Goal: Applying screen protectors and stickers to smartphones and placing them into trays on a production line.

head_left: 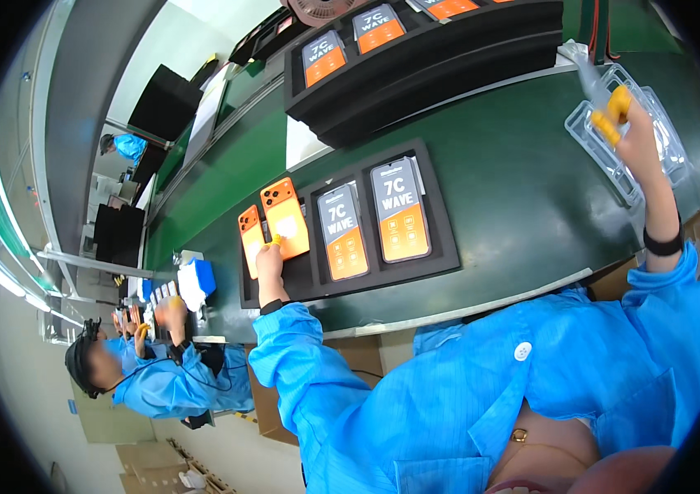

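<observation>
My left hand (270,267), in yellow finger cots, is closed on the lower end of an orange phone (284,216), back side up and tilted over a black foam tray (440,239). Beside it another orange phone (248,235) lies in the tray's left part. Two phones with grey-and-orange printed front films, a left one (341,235) and a right one (400,210), fill the slots to the right. Far to the right, my right hand (636,136) has its yellow-capped fingers closed on a translucent grey tapered thing (588,81), above clear plastic trays (667,136).
A stack of black foam trays (424,86) holding film-covered phones stands at the back of the green bench (506,165). At the left, a co-worker (173,383) in blue handles small items near a blue-and-white bundle (195,280). A pink fan (321,10) is behind the stack.
</observation>
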Tool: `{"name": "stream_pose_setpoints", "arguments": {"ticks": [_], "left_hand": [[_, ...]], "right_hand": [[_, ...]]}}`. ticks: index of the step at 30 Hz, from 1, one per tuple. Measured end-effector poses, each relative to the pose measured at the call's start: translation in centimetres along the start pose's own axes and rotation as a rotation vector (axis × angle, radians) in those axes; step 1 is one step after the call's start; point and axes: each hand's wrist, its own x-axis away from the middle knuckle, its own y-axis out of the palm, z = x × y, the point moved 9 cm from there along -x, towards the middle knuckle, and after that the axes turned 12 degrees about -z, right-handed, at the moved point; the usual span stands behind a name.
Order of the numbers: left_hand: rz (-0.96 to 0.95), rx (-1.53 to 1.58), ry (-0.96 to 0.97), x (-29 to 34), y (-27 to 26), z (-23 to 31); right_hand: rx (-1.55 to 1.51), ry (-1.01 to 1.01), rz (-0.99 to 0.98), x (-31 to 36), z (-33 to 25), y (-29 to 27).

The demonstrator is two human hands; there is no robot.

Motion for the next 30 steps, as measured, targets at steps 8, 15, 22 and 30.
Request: {"name": "stream_pose_setpoints", "arguments": {"ticks": [8,15,22,30], "left_hand": [[-0.054,0.258,0.144,0.5,-0.8,2.1],[-0.392,0.934,0.393,12.3,7.0,12.0],[-0.820,0.409,0.748,22.6,22.1,20.5],[-0.371,-0.200,1.148,25.4,20.5,21.7]], "right_hand": [[-0.255,-0.369,-0.947,9.7,-7.1,15.0],[-0.490,-0.175,-0.766,6.6,-7.3,14.3],[-1.387,0.544,-0.459,6.9,-5.6,16.2],[-0.131,-0.481,-0.529,6.6,-8.5,7.3]]}}
